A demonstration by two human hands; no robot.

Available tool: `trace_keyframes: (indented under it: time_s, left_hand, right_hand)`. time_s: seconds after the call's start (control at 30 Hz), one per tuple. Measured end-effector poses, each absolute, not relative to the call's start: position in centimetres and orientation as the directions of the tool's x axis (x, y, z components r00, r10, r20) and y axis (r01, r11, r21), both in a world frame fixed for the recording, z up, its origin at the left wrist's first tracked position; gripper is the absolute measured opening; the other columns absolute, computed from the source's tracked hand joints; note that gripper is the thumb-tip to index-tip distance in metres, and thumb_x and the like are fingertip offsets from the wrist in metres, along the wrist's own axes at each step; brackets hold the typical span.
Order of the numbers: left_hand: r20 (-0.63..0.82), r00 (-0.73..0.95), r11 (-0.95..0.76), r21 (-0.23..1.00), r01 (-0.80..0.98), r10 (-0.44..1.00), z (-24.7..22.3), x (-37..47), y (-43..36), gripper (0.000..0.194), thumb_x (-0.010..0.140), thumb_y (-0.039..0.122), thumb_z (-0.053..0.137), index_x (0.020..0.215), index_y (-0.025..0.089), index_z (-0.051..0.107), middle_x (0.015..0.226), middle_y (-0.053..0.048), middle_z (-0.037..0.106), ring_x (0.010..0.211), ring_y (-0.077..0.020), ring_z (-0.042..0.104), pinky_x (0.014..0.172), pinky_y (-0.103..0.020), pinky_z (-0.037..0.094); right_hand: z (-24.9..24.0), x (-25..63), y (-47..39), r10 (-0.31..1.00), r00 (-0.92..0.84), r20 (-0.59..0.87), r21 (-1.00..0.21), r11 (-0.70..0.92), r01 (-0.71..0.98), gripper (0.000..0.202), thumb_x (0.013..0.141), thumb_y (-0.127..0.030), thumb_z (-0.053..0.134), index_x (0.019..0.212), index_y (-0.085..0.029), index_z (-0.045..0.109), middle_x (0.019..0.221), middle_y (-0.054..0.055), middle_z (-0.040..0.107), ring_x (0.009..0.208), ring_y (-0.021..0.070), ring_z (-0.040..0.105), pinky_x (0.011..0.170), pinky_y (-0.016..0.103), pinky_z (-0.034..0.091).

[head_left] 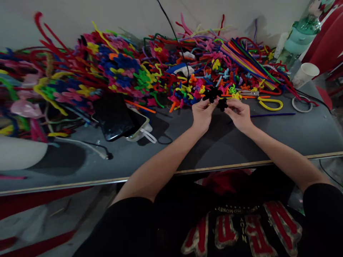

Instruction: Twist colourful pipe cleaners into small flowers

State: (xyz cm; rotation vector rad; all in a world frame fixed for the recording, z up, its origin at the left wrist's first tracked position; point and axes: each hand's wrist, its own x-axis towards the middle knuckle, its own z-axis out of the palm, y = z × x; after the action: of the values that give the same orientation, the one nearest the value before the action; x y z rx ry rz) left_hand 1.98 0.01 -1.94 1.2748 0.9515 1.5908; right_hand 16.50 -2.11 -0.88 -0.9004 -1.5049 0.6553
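Note:
Both hands meet above the grey table, at the near edge of a pile of pipe cleaners. My left hand (202, 115) pinches a fuzzy black pipe-cleaner flower (213, 94), its fingertips partly covered by the petals. Close beside it, my right hand (239, 113) is closed at a smaller black pipe-cleaner flower (222, 104). Whether the two black pieces are joined cannot be made out. Just beyond the fingers lie small coloured pipe-cleaner flowers (189, 89). A dark purple pipe cleaner (273, 115) rests on the table to the right of my right hand.
A phone (115, 116) lies on another device (140, 130) at left of centre. A white cable (85, 144) runs nearby. Pipe-cleaner bouquets (120, 67) crowd the back. At right are a paper cup (306, 75), a bottle (298, 39), a white ring (302, 104) and a yellow loop (270, 104).

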Motion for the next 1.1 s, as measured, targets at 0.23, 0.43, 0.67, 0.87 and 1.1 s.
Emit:
trace_keyframes:
  time_s: [0.23,0.43,0.67,0.87,1.1]
  left_hand:
    - [0.298,-0.092,-0.310,0.934,-0.179,0.950,-2.7,2.4,-0.4,0.026,0.075,0.045,0.080,0.073,0.020,0.077,0.072,-0.001,0.072,0.074,-0.0154,0.067,0.074,-0.029,0.053]
    - [0.422,-0.106,-0.424,0.905,0.002,0.900,-2.9,2.1,-0.5,0.017,0.078,0.039,0.078,0.083,0.023,0.080,0.063,0.001,0.065,0.074,-0.0159,0.063,0.076,-0.029,0.051]
    - [0.482,-0.118,-0.477,0.876,0.075,0.868,-2.5,2.4,-0.9,0.023,0.080,0.044,0.073,0.078,0.022,0.078,0.061,0.000,0.060,0.069,-0.0160,0.057,0.074,-0.031,0.047]
    - [0.457,-0.025,-0.456,0.889,0.029,0.889,-2.7,2.4,-0.6,0.025,0.081,0.047,0.072,0.077,0.022,0.076,0.067,-0.001,0.062,0.067,-0.0152,0.053,0.070,-0.030,0.043]
    - [0.462,0.036,-0.461,0.887,-0.039,0.886,-3.1,2.5,-0.3,0.033,0.084,0.053,0.069,0.078,0.022,0.076,0.078,-0.003,0.065,0.079,-0.0169,0.058,0.079,-0.031,0.046]
  right_hand:
    - [-1.9,15.3,-2.1,0.883,0.046,0.467,-0.884,0.465,0.047,0.038,0.075,-0.060,0.075,0.078,-0.022,0.074,0.082,0.004,0.072,0.073,0.0142,0.063,0.067,0.030,0.051]
    - [-1.5,16.1,-2.2,0.838,0.011,0.546,-0.835,0.543,0.092,0.025,0.081,-0.049,0.073,0.087,-0.025,0.076,0.089,0.004,0.070,0.077,0.0152,0.062,0.066,0.031,0.050]
    - [-1.5,16.1,-2.0,0.857,0.051,0.513,-0.852,0.501,0.155,0.026,0.081,-0.049,0.073,0.085,-0.024,0.075,0.088,0.004,0.068,0.077,0.0152,0.059,0.065,0.030,0.049]
    - [-1.5,15.8,-2.6,0.836,0.141,0.531,-0.841,0.500,0.207,0.025,0.085,-0.048,0.068,0.084,-0.024,0.073,0.084,0.003,0.065,0.078,0.0160,0.059,0.068,0.032,0.049]
    - [-2.1,15.8,-2.0,0.884,0.228,0.408,-0.912,0.409,0.048,0.045,0.071,-0.060,0.077,0.090,-0.023,0.061,0.079,0.000,0.063,0.071,0.0129,0.059,0.064,0.026,0.050]
